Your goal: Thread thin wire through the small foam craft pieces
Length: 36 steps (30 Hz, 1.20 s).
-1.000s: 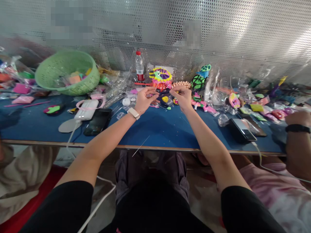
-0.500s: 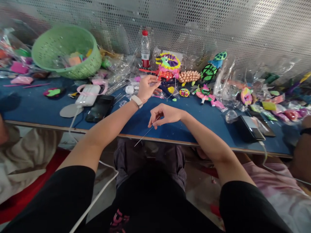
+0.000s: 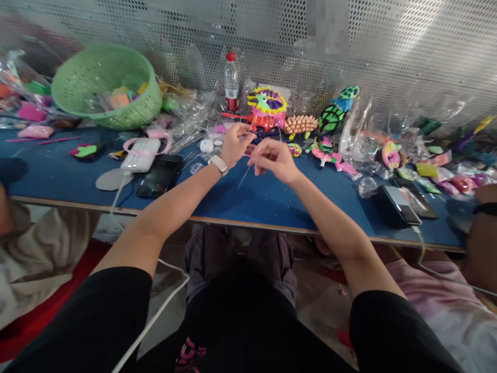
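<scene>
My left hand [image 3: 235, 147], with a pale band on its wrist, is raised over the middle of the table with thumb and fingers pinched together. Whatever is in that pinch is too fine to make out. Close by on its right, my right hand [image 3: 276, 160] is closed on a thin wire [image 3: 243, 177], whose free end slants down to the left. The fingertips of both hands are near each other. Just behind them sits a colourful clay figure [image 3: 267, 103] with a yellow frilled edge, above a red clay piece [image 3: 264, 123] that my fingers partly hide.
A green basket [image 3: 112, 122] stands at the left, near a white power bank [image 3: 140, 155] and a black phone [image 3: 160, 176]. A bottle [image 3: 232, 85], clay animals and plastic bags line the back. At the right lies a black device [image 3: 396, 207]. People sit on both sides.
My right hand has moved up and forward, bringing the thin wire close to my left hand. The left hand has stayed almost in place.
</scene>
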Each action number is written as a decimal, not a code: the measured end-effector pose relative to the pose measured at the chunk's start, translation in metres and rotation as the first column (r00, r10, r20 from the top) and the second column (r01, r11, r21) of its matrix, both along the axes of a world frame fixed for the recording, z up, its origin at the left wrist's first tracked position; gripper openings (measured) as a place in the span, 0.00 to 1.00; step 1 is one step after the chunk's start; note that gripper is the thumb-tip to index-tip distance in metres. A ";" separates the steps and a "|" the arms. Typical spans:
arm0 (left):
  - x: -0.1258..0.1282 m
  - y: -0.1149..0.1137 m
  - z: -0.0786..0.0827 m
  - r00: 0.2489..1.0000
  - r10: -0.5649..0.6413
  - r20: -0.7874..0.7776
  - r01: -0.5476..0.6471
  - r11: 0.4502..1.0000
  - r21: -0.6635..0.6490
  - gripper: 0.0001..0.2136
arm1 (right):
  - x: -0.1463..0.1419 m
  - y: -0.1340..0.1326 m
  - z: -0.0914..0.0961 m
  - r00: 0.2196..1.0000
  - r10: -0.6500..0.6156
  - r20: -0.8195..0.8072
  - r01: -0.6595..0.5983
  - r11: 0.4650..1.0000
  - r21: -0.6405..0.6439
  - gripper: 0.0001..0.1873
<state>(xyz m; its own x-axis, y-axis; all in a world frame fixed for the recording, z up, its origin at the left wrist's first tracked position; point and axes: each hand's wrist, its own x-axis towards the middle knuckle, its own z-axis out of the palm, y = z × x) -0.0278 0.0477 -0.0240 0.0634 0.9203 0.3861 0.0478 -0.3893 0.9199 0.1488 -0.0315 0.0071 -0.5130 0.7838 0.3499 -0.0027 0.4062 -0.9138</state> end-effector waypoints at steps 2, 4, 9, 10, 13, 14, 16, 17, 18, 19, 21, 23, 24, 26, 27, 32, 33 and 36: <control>0.000 0.000 0.000 0.999 -0.014 0.039 0.015 1.000 -0.026 0.12 | 0.009 0.017 -0.005 0.956 -0.287 -0.060 0.290 0.956 0.043 0.31; 0.001 0.001 0.001 0.998 -0.028 0.056 0.031 0.998 -0.063 0.15 | 0.022 0.038 -0.011 0.870 -0.487 -0.075 0.492 0.868 0.072 0.29; 0.003 -0.002 0.006 0.999 -0.006 0.042 0.008 0.999 -0.038 0.22 | 0.051 0.075 -0.027 0.741 -0.661 -0.113 0.665 0.747 -0.012 0.19; 0.003 -0.003 0.007 0.999 -0.003 0.047 0.005 0.999 -0.034 0.22 | 0.054 0.079 -0.029 0.737 -0.668 -0.102 0.669 0.742 -0.032 0.17; 0.003 -0.006 0.012 0.998 -0.005 0.065 0.008 0.999 -0.048 0.20 | 0.054 0.083 -0.034 0.744 -0.664 -0.067 0.662 0.747 -0.056 0.16; 0.004 -0.007 0.012 0.997 -0.012 0.071 0.015 0.998 -0.054 0.19 | 0.053 0.083 -0.034 0.749 -0.659 -0.063 0.656 0.752 -0.064 0.17; 0.004 -0.008 0.012 0.996 -0.030 0.078 0.035 0.998 -0.056 0.18 | 0.050 0.081 -0.035 0.759 -0.647 -0.072 0.641 0.762 -0.089 0.19; 0.004 -0.008 0.012 0.996 -0.040 0.078 0.044 0.998 -0.052 0.17 | 0.049 0.080 -0.036 0.766 -0.637 -0.084 0.630 0.770 -0.103 0.19; 0.004 -0.008 0.011 0.996 -0.048 0.076 0.052 0.998 -0.045 0.17 | 0.048 0.078 -0.036 0.775 -0.625 -0.097 0.615 0.780 -0.111 0.20; 0.004 -0.007 0.010 0.996 -0.053 0.075 0.056 0.998 -0.040 0.17 | 0.046 0.077 -0.036 0.788 -0.606 -0.108 0.596 0.795 -0.112 0.20; 0.003 -0.005 0.007 0.996 -0.056 0.077 0.058 0.998 -0.037 0.19 | 0.044 0.075 -0.037 0.815 -0.566 -0.127 0.556 0.825 -0.105 0.21; 0.003 -0.001 0.004 0.994 -0.060 0.090 0.064 0.997 -0.035 0.21 | 0.042 0.074 -0.039 0.826 -0.539 -0.162 0.528 0.842 -0.108 0.22; 0.002 0.001 0.002 0.992 -0.070 0.101 0.073 0.997 -0.032 0.23 | 0.041 0.074 -0.039 0.823 -0.536 -0.188 0.524 0.844 -0.115 0.22; 0.002 0.002 -0.001 0.986 -0.107 0.126 0.110 0.994 -0.017 0.24 | 0.038 0.075 -0.041 0.807 -0.536 -0.248 0.521 0.844 -0.126 0.24; 0.002 0.003 -0.002 0.983 -0.129 0.133 0.132 0.991 -0.009 0.25 | 0.037 0.075 -0.041 0.799 -0.535 -0.275 0.522 0.844 -0.125 0.25; 0.004 -0.006 -0.004 0.971 -0.227 0.080 0.229 0.973 -0.013 0.28 | 0.036 0.074 -0.039 0.774 -0.536 -0.337 0.536 0.838 -0.101 0.25; 0.005 -0.007 -0.004 0.966 -0.248 0.074 0.249 0.968 -0.015 0.30 | 0.036 0.073 -0.038 0.771 -0.545 -0.330 0.548 0.831 -0.093 0.25; 0.008 -0.011 -0.005 0.953 -0.291 0.078 0.293 0.956 -0.015 0.33 | 0.037 0.072 -0.037 0.763 -0.565 -0.313 0.579 0.814 -0.057 0.24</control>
<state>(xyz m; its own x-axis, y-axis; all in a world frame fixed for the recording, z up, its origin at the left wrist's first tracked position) -0.0203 0.0369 -0.0289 0.3031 0.8758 0.3756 -0.1333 -0.3514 0.9267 0.1856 0.0404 -0.0301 0.1623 0.8794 0.4475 -0.0290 0.4576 -0.8887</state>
